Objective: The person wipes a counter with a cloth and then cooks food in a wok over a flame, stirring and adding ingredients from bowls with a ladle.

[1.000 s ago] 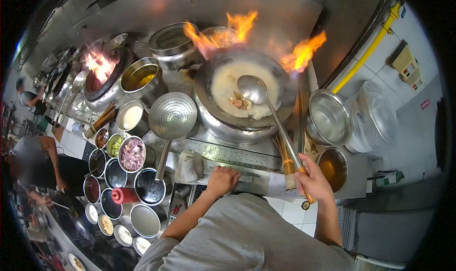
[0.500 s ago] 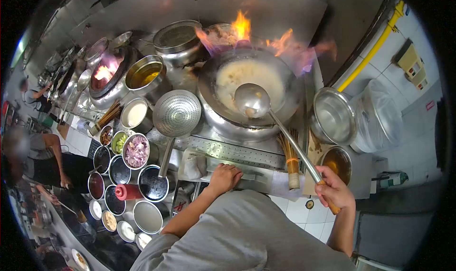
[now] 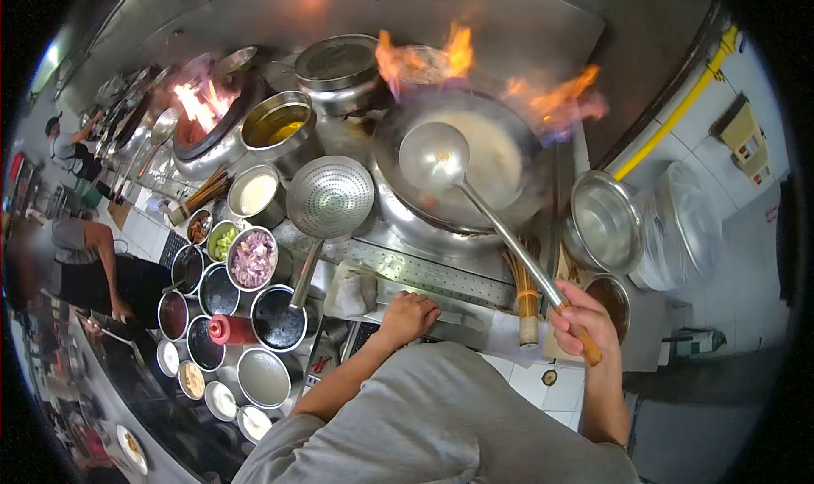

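Observation:
My right hand (image 3: 585,321) is closed around the wooden handle end of a long metal ladle (image 3: 434,155). The ladle's bowl hangs over the left part of a large wok (image 3: 398,197), which holds cloudy, pale liquid (image 3: 496,158). Flames (image 3: 560,98) rise behind the wok's rim. My left hand (image 3: 409,316) rests on the metal front edge of the stove, its fingers lying fairly flat and holding nothing visible. Just left of it lies a folded white cloth (image 3: 352,291). A perforated strainer (image 3: 331,197) sits left of the wok, its handle pointing toward me.
Pots of oil (image 3: 292,132) and white liquid (image 3: 254,194) stand left, near chopped onions (image 3: 253,259), several seasoning tins and a red squeeze bottle (image 3: 231,330). A bamboo brush (image 3: 527,314) and metal bowl (image 3: 606,221) are right. Another person (image 3: 102,264) stands far left.
The ladle's bowl has moved up and left over the wok, and my right hand has moved slightly with it. My left hand stays on the edge. The whole view has shifted a little.

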`<state>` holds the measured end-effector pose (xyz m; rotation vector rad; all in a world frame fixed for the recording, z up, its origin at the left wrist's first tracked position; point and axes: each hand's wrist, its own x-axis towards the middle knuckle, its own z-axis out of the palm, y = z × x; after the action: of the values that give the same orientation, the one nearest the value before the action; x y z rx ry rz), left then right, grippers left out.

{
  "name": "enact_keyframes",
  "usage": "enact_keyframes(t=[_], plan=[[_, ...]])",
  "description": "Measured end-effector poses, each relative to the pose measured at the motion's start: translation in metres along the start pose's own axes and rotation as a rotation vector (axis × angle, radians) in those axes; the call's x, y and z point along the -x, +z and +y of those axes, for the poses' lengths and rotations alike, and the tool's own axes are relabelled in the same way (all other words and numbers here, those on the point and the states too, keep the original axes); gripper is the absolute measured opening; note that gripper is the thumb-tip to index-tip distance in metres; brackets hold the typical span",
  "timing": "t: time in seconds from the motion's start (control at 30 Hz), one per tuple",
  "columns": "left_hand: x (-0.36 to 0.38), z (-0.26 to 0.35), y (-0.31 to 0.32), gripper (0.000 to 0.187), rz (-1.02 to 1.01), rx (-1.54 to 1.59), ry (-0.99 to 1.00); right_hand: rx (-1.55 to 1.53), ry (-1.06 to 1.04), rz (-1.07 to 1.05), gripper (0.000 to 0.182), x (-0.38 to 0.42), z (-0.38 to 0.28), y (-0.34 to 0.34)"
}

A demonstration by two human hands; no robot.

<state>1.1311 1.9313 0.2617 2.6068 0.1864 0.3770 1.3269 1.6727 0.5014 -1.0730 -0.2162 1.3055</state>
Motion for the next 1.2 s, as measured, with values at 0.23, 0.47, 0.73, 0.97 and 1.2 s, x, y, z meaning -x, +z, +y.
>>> enact_keyframes(t=[0.23, 0.47, 0.73, 0.97, 1.2], plan=[[0.002, -0.001, -0.004, 0.017, 0.011, 0.006, 0.014, 0.033, -0.061, -0.104, 0.053, -0.047, 0.005, 0.032], [0.004, -0.005, -0.008, 0.018, -0.085, 0.054, -0.005, 0.617, -0.078, 0.134, 0.058, -0.042, -0.015, 0.027], [0.052, 0.007, -0.068, 0.031, -0.107, 0.709, -0.175, 0.679, 0.1, 0.195, 0.057, -0.014, -0.017, 0.025], [0.069, -0.001, -0.066, 0.031, -0.127, 0.705, -0.305, 0.06, 0.1, 0.06, 0.058, -0.011, -0.026, 0.032], [0.068, -0.002, -0.063, 0.032, -0.135, 0.752, -0.358, 0.563, -0.117, 0.023, 0.059, -0.062, 0.002, 0.058]])
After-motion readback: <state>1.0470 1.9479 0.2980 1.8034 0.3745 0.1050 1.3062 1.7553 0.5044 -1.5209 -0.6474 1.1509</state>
